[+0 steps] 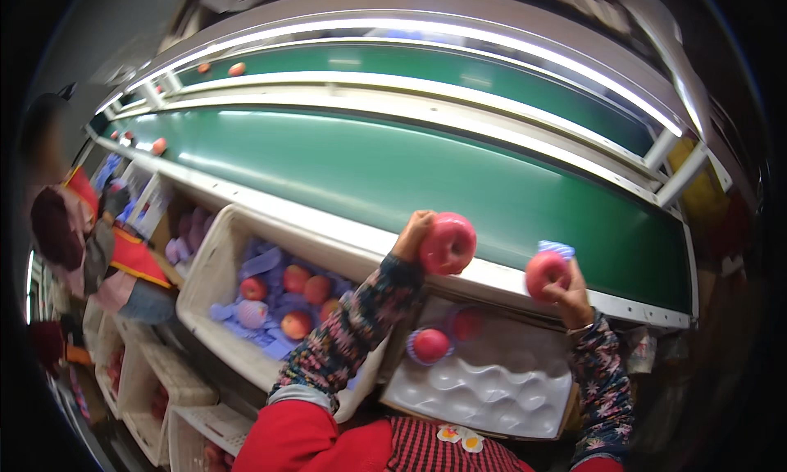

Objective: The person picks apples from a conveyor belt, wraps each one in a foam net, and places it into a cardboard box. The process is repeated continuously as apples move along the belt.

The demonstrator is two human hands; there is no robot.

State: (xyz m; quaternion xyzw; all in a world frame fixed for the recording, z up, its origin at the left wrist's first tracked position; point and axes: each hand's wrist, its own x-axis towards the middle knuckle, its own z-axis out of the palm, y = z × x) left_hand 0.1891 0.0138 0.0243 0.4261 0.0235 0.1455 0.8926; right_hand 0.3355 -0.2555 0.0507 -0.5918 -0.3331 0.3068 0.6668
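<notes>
Green belt (344,165) — left hand (412,236), right hand (576,298) each holding an apple (450,244).

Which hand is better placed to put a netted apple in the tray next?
Probably the right hand: its apple has purple foam netting against it, and it is nearer the tray's unfilled right side. The left hand holds an apple showing no netting.

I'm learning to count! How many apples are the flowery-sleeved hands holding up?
2: one red apple in the left hand, and a smaller-looking apple in the right hand.
</notes>
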